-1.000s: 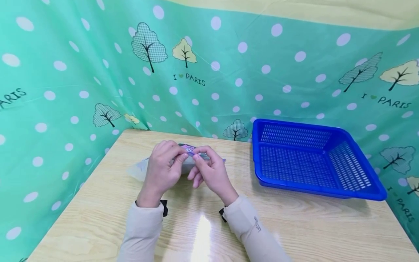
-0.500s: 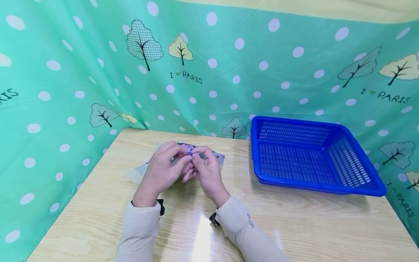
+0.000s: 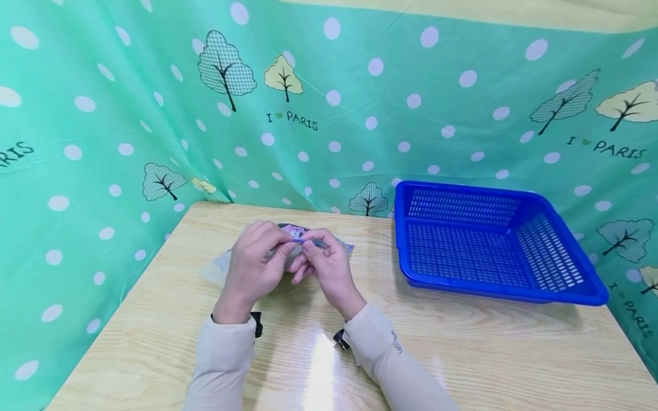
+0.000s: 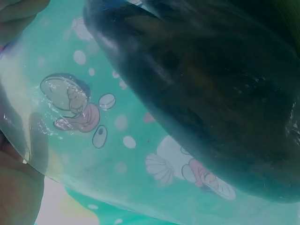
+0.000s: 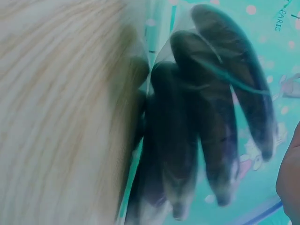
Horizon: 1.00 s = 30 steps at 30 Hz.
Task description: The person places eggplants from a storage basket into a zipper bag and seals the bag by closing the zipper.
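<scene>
Both hands pinch the purple-blue top edge of a clear plastic zip bag [image 3: 218, 268]. My left hand [image 3: 253, 271] and right hand [image 3: 331, 265] meet at its middle, thumb and index tips close together on the strip. A purple patterned patch [image 3: 295, 231] shows just beyond the fingertips. Through the film, the right wrist view shows several long, dark, tapered pieces [image 5: 215, 117] side by side. One dark piece [image 4: 201, 103] fills much of the left wrist view. Cartoon figures and shells show across the bag there. The hands hide much of the bag in the head view.
A blue perforated plastic basket [image 3: 470, 257] stands at the back right of the wooden table [image 3: 432, 348]. A green polka-dot curtain [image 3: 437, 125] with tree prints hangs behind the table and at its left.
The hands stay at the bag's edge and shift their fingertips slightly. Half a second ago the right part of the bag showed more; now it is tilted differently. The head view has shifted a little.
</scene>
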Available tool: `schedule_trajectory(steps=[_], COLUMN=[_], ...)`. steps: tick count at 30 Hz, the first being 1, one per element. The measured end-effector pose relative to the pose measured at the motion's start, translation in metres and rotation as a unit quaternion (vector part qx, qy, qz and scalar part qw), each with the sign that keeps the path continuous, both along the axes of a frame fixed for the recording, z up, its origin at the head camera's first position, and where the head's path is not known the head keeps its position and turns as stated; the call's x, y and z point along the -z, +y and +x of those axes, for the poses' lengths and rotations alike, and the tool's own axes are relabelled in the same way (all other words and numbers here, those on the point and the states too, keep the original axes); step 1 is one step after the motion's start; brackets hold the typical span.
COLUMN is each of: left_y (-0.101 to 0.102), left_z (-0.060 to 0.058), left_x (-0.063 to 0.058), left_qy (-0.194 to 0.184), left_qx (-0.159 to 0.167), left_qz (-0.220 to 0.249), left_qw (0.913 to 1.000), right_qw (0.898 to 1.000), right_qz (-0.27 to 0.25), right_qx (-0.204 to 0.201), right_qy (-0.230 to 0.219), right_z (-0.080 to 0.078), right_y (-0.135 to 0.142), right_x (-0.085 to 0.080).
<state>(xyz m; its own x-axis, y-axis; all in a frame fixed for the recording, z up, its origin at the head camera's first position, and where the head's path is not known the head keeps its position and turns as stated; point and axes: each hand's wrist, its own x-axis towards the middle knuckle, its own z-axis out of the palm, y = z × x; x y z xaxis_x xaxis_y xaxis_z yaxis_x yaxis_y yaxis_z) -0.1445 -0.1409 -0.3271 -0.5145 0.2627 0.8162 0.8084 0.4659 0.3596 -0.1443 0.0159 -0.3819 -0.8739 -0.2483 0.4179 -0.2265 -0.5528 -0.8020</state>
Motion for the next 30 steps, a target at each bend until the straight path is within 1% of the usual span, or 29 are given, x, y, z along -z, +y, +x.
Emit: schedule_trajectory(steps=[4, 9, 13, 19, 23, 30], left_y=[-0.002, -0.005, -0.010, -0.016, -0.019, -0.023], left_z=[0.000, 0.000, 0.000, 0.000, 0.000, 0.002], left_x=[0.000, -0.003, -0.006, -0.007, -0.008, -0.011], left_qy=[0.030, 0.042, 0.051, 0.061, 0.063, 0.062], left_qx=[-0.009, -0.012, -0.018, -0.029, -0.034, -0.050], left_qz=[0.011, 0.027, 0.052, 0.099, 0.115, 0.149], left_qw=[0.9995, 0.9987, 0.9971, 0.9928, 0.9908, 0.9856], right_qw=[1.000, 1.000, 0.999, 0.997, 0.997, 0.997], right_qz=[-0.006, 0.002, 0.012, 0.022, 0.018, 0.031], right_qx=[-0.004, 0.005, 0.020, 0.036, 0.038, 0.044], right_qy=[-0.013, -0.029, -0.040, -0.058, -0.061, -0.062], right_z=[-0.002, -0.005, -0.008, -0.014, -0.017, -0.022], right_y=[0.002, 0.005, 0.007, 0.014, 0.017, 0.023], right_x=[0.003, 0.007, 0.009, 0.015, 0.018, 0.021])
